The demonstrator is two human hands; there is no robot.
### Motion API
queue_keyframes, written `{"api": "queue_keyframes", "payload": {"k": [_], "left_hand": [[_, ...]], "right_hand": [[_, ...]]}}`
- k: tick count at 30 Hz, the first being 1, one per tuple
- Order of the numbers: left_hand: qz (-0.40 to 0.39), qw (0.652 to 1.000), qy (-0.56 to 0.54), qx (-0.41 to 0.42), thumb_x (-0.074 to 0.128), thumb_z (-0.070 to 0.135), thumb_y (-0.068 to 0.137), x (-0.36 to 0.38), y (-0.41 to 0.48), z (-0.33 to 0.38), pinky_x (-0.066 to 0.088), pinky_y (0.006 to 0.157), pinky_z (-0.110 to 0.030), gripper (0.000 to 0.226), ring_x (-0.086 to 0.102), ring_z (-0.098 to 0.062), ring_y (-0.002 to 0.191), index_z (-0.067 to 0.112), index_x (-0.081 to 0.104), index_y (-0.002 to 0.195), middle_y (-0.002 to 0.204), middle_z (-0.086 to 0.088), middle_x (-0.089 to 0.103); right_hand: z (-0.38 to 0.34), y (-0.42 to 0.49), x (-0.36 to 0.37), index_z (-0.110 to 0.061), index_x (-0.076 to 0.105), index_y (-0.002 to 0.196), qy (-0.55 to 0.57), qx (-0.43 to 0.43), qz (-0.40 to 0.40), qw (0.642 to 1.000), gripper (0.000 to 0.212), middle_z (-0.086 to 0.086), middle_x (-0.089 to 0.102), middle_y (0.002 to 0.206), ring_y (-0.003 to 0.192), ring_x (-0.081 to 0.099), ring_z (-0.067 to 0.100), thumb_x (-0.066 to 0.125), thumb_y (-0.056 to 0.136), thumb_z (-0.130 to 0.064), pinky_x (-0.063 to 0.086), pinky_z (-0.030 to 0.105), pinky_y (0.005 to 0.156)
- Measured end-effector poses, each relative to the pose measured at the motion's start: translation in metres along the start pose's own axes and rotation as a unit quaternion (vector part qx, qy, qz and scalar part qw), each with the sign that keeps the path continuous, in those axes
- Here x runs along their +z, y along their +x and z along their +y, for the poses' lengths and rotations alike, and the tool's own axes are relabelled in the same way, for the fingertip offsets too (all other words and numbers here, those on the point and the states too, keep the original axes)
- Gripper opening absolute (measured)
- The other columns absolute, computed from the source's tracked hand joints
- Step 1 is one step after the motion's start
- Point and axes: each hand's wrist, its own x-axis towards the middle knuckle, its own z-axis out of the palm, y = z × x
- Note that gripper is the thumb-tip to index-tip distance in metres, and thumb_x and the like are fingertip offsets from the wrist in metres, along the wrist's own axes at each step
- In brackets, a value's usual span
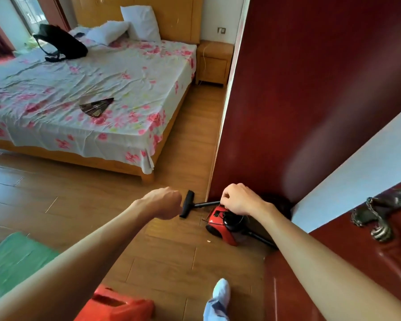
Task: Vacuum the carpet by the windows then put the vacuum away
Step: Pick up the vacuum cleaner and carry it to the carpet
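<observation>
One red vacuum (220, 225) is lying on the wood floor just under the right hand (240, 200), whose fingers are pinching together on its thin black cord (242, 219). Left of them, the left hand (166, 202) is hovering with fingers curled tight; whether they are gripping anything, I cannot tell. Two pillows (140, 22) are sitting on one bed (102, 72), well beyond both hands.
</observation>
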Motion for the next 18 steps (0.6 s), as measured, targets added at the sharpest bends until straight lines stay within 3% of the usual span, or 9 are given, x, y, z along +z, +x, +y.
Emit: {"api": "queue_keyframes", "payload": {"k": [7,12,18], "left_hand": [[-0.018,1.0,-0.001,0.004,0.048,0.025,0.098,-0.031,0.097,0.063,0.052,0.077,-0.037,0.025,0.065,-0.028,0.097,0.009,0.066,0.107,0.111,-0.011,0.068],[-0.026,0.999,-0.028,-0.002,0.044,0.022,0.097,-0.025,0.152,0.103,0.045,0.066,-0.034,0.022,0.062,-0.03,0.084,0.01,0.063,0.094,0.104,-0.014,0.068],[-0.073,0.997,-0.008,0.001,0.043,0.022,0.095,-0.014,0.209,0.098,0.046,0.065,-0.032,0.025,0.066,-0.029,0.092,0.01,0.065,0.101,0.105,-0.012,0.069]], "right_hand": [[0.078,0.061,-0.032,-0.012,0.073,0.096,0.022,0.004,-0.023,0.999,0.024,0.009,0.071,0.096,0.085,0.066,0.026,0.05,0.092,-0.018,0.054,0.037,0.075],[0.128,0.094,-0.035,-0.007,0.068,0.094,0.021,0.029,-0.046,0.998,0.024,0.008,0.066,0.087,0.074,0.06,0.025,0.045,0.093,-0.015,0.046,0.033,0.064],[0.17,0.128,-0.023,-0.006,0.068,0.092,0.036,0.073,-0.074,0.994,0.027,0.014,0.067,0.093,0.087,0.064,0.034,0.042,0.09,-0.013,0.048,0.034,0.07]]}}
